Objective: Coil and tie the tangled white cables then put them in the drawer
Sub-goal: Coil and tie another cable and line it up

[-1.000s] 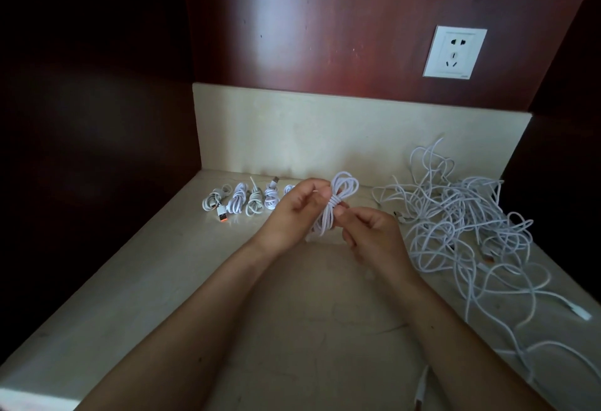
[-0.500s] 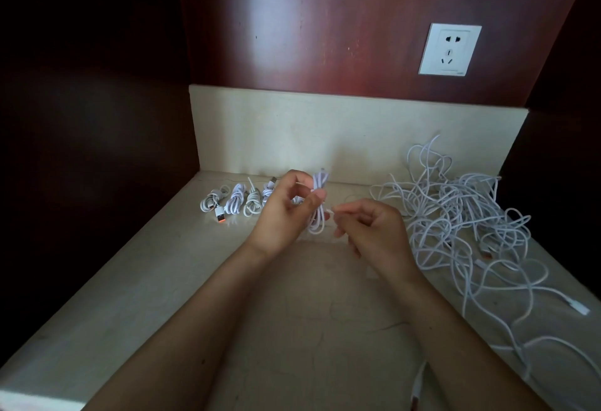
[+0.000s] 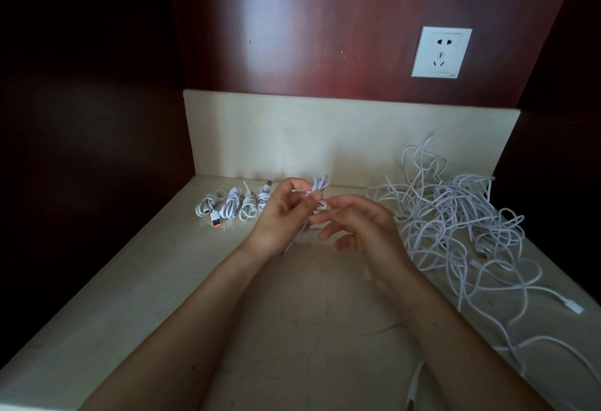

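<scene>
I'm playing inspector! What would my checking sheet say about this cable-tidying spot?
Surface: pale stone counter, lightly cracked near the front.
Job's things: coiled cable held up; at least four tied bundles in a row at back left; no drawer in view.
Clutter: nothing seen.
Hands: left hand pinches the coiled cable; right hand open beside it, fingers spread.
Cables: tangled pile on the right, ends trailing forward.
Surroundings: dark wood wall, white socket.
</scene>
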Motion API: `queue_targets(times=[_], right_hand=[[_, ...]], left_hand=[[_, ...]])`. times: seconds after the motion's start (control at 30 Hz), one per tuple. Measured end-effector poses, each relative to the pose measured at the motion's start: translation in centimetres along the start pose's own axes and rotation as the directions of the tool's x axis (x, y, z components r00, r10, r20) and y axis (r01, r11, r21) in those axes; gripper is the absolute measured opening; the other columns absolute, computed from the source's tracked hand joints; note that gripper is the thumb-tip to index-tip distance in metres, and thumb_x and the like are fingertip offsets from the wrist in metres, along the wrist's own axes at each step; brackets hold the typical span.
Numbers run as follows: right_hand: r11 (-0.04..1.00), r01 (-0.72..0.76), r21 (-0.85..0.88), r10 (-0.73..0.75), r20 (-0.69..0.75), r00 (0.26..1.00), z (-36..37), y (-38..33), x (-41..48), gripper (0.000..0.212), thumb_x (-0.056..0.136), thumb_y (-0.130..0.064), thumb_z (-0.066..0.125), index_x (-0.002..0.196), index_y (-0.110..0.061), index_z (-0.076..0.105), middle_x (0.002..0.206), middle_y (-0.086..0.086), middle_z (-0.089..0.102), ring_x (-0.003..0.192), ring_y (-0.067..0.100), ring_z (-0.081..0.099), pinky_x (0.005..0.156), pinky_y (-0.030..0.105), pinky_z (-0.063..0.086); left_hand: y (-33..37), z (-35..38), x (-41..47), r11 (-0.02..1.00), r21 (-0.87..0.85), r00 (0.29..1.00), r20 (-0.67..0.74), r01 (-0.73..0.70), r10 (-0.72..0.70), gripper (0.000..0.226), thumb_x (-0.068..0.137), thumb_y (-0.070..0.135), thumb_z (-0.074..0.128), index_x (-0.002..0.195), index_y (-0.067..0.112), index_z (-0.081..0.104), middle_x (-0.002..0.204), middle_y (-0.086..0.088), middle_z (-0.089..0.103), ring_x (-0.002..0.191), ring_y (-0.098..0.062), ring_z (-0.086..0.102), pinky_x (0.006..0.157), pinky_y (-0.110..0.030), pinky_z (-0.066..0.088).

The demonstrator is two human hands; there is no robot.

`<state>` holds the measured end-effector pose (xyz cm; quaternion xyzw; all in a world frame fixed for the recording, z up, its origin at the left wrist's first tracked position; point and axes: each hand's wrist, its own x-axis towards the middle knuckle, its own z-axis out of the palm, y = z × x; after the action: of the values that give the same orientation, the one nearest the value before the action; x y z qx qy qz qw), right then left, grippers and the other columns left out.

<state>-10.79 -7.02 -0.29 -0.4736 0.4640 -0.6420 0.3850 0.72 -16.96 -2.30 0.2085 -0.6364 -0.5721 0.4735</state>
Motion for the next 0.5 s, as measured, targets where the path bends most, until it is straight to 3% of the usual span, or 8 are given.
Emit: queue_targets(times=[0.07, 0.17, 0.3, 0.37, 0.5], right_hand=[[0.999, 0.025, -0.044, -0.025, -0.001, 1.0, 0.1, 0.2, -0.1, 0.012, 0.092, -0.005, 0.06, 0.094, -0.013, 0.069, 0.088, 0.014, 0.076, 0.064, 0.018, 0.065, 0.052, 0.028, 0.047], [0.995, 0.059, -0.084, -0.059, -0.005, 0.998, 0.1, 0.6, 0.0, 0.008, 0.092, -0.013, 0.062, 0.095, -0.015, 0.069, 0.087, 0.01, 0.076, 0.064, 0.013, 0.065, 0.051, 0.025, 0.046], [0.993, 0.075, -0.096, -0.081, -0.058, 0.995, 0.0, 0.9, 0.1, 0.007, 0.092, -0.013, 0.063, 0.091, -0.013, 0.07, 0.075, 0.005, 0.074, 0.058, 0.01, 0.061, 0.049, 0.021, 0.044], [0.991, 0.084, -0.105, -0.093, -0.09, 0.992, 0.0, 1.1, 0.2, 0.007, 0.091, -0.01, 0.065, 0.087, -0.011, 0.071, 0.066, 0.001, 0.071, 0.053, 0.008, 0.056, 0.047, 0.02, 0.042], [0.98, 0.119, -0.162, -0.143, -0.145, 0.979, 0.0, 1.4, 0.4, 0.01, 0.09, -0.009, 0.067, 0.081, -0.013, 0.071, 0.06, -0.002, 0.064, 0.052, 0.007, 0.052, 0.045, 0.019, 0.042]], left_hand=[[0.3, 0.0, -0.2, 1.0, 0.004, 1.0, -0.009, 0.01, -0.01, 0.012, 0.096, 0.004, 0.053, 0.093, 0.014, 0.05, 0.063, 0.007, 0.063, 0.052, -0.014, 0.047, 0.048, -0.022, 0.039], [0.5, 0.1, -0.4, 0.997, -0.022, 0.997, -0.044, 0.067, -0.068, 0.01, 0.098, 0.01, 0.052, 0.09, 0.015, 0.055, 0.062, -0.007, 0.055, 0.056, -0.019, 0.043, 0.05, -0.024, 0.037], [0.5, -0.3, -0.3, 0.991, -0.043, 0.99, -0.062, 0.127, -0.13, 0.013, 0.095, 0.018, 0.056, 0.083, 0.021, 0.061, 0.069, -0.004, 0.061, 0.059, -0.016, 0.052, 0.058, -0.027, 0.042], [0.4, -0.3, -0.4, 0.988, -0.06, 0.988, -0.052, 0.142, -0.145, 0.005, 0.094, 0.014, 0.061, 0.093, 0.019, 0.061, 0.076, -0.001, 0.068, 0.065, -0.014, 0.061, 0.068, -0.028, 0.049], [0.5, -0.2, -0.2, 0.97, -0.123, 0.975, -0.046, 0.211, -0.218, 0.031, 0.09, 0.012, 0.066, 0.12, 0.013, 0.059, 0.1, -0.006, 0.071, 0.083, -0.016, 0.067, 0.086, -0.032, 0.051]])
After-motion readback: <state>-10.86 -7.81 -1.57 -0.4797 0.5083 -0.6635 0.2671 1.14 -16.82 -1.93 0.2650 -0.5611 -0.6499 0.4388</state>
